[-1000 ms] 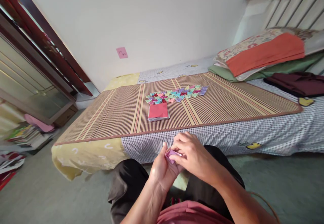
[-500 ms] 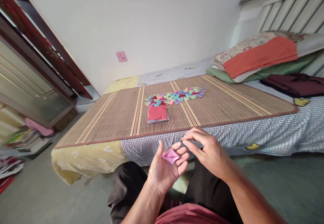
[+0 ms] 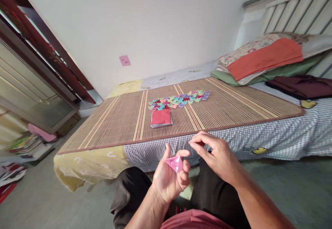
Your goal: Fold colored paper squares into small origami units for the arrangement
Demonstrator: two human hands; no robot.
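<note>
A small pink origami piece, shaped like a paper boat (image 3: 175,163), rests on the upturned palm and fingers of my left hand (image 3: 168,177). The thumb points up and the fingers curl loosely around the boat's far side. To the right, my right hand (image 3: 216,154) hovers apart from it, thumb and forefinger tips brought together with nothing visible between them. Farther off on the bamboo mat (image 3: 116,118) lie rows of small folded papers (image 3: 181,99) in many colours. A stack of square paper (image 3: 160,117) with a red sheet on top sits just in front of them.
The mat covers a bed with a checked sheet (image 3: 280,139) that hangs over the near edge. At the right are pillows (image 3: 264,58) and a dark folded cloth (image 3: 301,85). A pink note (image 3: 125,60) is on the wall. Books (image 3: 26,144) lie at the left.
My left fingers have curled in and the pink paper boat has turned in the palm. My right hand has shifted slightly right, away from it.
</note>
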